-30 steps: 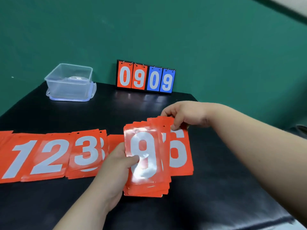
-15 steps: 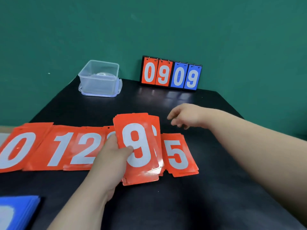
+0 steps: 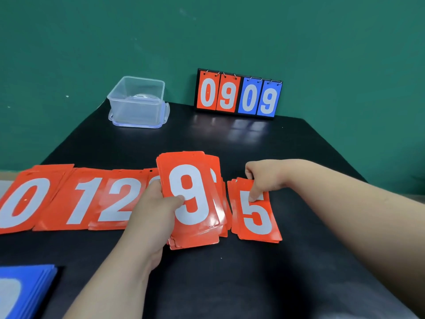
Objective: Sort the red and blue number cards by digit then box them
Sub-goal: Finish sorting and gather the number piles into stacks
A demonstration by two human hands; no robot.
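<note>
- My left hand grips the unsorted red stack, 9 on top, over mid-surface.
- My right hand pinches the top end of the 5 pile, just right of that stack.
- The sorted red piles showing 0, 1 and 2 run toward the left edge.
- I judge the job under halfway: the blue stack at the near-left corner is untouched, and the clear box at the far-left corner holds no cards.

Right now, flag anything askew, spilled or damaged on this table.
Nothing spilled or damaged. Only loose edges: the 5 pile is slightly fanned, the 1 pile and 2 pile overlap, and the 9 stack in the left grip is splayed.
</note>
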